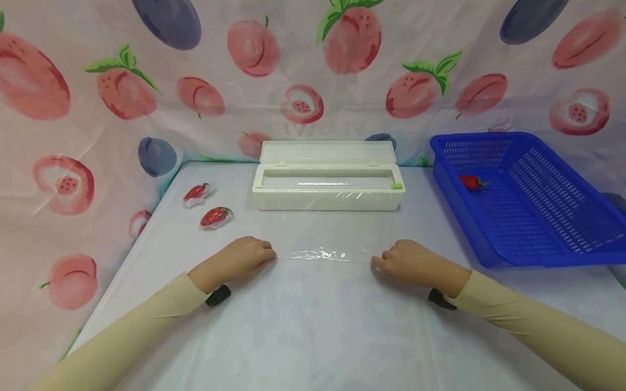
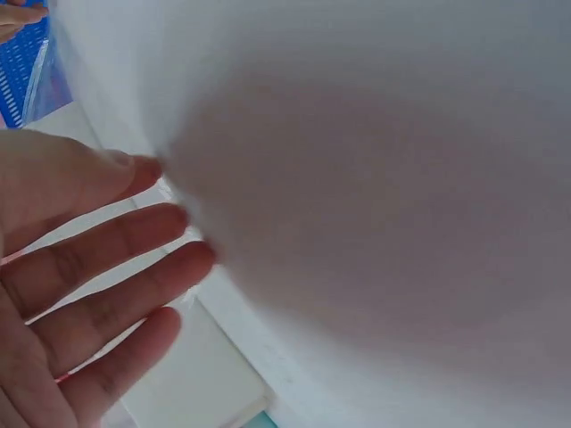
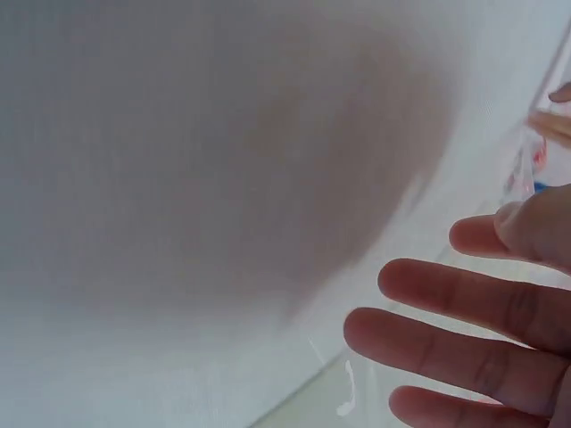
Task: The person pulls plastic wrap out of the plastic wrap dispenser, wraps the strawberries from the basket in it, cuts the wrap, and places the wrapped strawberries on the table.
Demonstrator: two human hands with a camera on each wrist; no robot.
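Note:
A clear sheet of cling film (image 1: pixel 323 254) stretches from a white dispenser box (image 1: pixel 329 200) toward me, its near edge catching the light. My left hand (image 1: pixel 239 259) pinches the left corner between thumb and index finger; the other fingers are spread in the left wrist view. The right corner is pinched by my right hand (image 1: pixel 415 264), whose thumb (image 3: pixel 535 223) meets the index finger in the right wrist view. The box's lid (image 1: pixel 327 152) stands raised, and a green slider (image 1: pixel 396 186) sits at the right end of its front edge.
Two film-wrapped strawberries (image 1: pixel 217 217) lie on the white table left of the box. At the right stands a blue plastic basket (image 1: pixel 462 217) holding one red strawberry (image 1: pixel 471 182). A fruit-patterned cloth (image 1: pixel 342 98) hangs behind the table.

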